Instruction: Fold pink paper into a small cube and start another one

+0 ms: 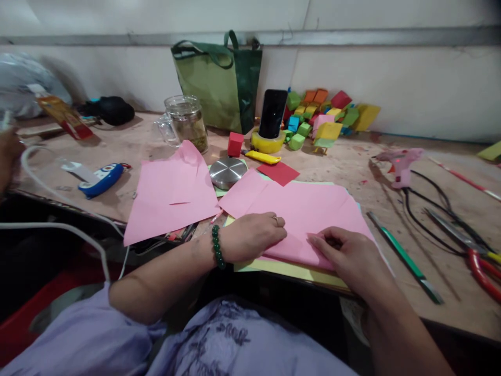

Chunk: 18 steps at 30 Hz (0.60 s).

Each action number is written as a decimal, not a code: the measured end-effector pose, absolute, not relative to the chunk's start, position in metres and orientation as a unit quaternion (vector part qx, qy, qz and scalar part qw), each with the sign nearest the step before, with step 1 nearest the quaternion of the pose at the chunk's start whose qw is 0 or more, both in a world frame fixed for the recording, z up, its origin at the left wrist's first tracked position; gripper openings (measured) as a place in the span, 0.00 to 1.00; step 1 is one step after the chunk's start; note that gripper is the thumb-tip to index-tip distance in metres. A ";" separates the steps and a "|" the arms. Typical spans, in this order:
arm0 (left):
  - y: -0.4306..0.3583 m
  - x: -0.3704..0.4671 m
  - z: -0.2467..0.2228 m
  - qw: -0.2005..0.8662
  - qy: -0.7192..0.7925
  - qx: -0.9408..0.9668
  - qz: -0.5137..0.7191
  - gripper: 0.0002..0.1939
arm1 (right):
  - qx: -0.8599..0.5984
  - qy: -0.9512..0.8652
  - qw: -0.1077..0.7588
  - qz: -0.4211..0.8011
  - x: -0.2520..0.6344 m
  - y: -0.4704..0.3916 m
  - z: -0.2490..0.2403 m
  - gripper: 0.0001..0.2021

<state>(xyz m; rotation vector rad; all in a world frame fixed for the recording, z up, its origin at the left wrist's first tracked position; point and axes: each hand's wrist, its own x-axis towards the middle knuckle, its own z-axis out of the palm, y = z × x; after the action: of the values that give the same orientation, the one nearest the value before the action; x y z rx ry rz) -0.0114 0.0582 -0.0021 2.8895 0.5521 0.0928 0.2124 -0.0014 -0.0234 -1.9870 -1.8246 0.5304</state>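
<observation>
A pink sheet of paper [305, 209] lies on a stack of coloured paper [289, 267] at the table's front edge, its near edge folded over. My left hand [254, 237], with a green bead bracelet and a ring, rests on this sheet, fingers curled and pressed down on it. Between the thumb and fingers of my right hand [346, 256] the folded near edge is pinched. Left of my hands is another pink sheet [172, 193], creased and partly over the edge. A round metal disc [228, 173] sits between the two sheets, near a small red square of paper [279, 173].
A green craft knife [407, 258], red-handled scissors [475, 261] and a pink glue gun [401, 164] lie right. Behind stand a glass mug [188, 122], a phone [273, 115], paper cubes [313, 115] and a bag [219, 83]. Another person's hand [8, 156] shows left.
</observation>
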 end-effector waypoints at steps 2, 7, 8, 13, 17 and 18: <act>0.057 -0.015 -0.001 0.096 0.183 0.978 0.031 0.13 | -0.711 -0.655 0.186 0.177 0.211 -0.002 -0.023 0.17; 0.048 -0.017 0.003 0.082 0.170 0.982 0.020 0.10 | -0.715 -0.668 0.170 0.117 0.210 -0.001 -0.025 0.13; 0.046 -0.017 0.004 0.070 0.175 0.982 0.019 0.10 | -0.695 -0.689 0.189 0.083 0.210 0.000 -0.025 0.14; 0.038 -0.014 0.003 0.036 0.181 0.983 0.024 0.11 | -0.463 -0.861 0.211 -0.021 0.205 -0.007 -0.017 0.13; 0.033 -0.014 0.007 0.052 0.191 0.980 0.009 0.11 | -0.373 -0.912 0.170 -0.007 0.197 -0.019 -0.012 0.17; 0.031 -0.014 0.008 0.055 0.192 0.980 0.002 0.12 | -0.364 -0.917 0.166 -0.006 0.195 -0.022 -0.012 0.18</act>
<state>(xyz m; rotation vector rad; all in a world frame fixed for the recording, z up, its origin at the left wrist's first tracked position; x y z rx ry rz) -0.0142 0.0313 0.0081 2.9752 0.5843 0.0053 0.1955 -0.0218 -0.0118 -1.0355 -2.6108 -0.0184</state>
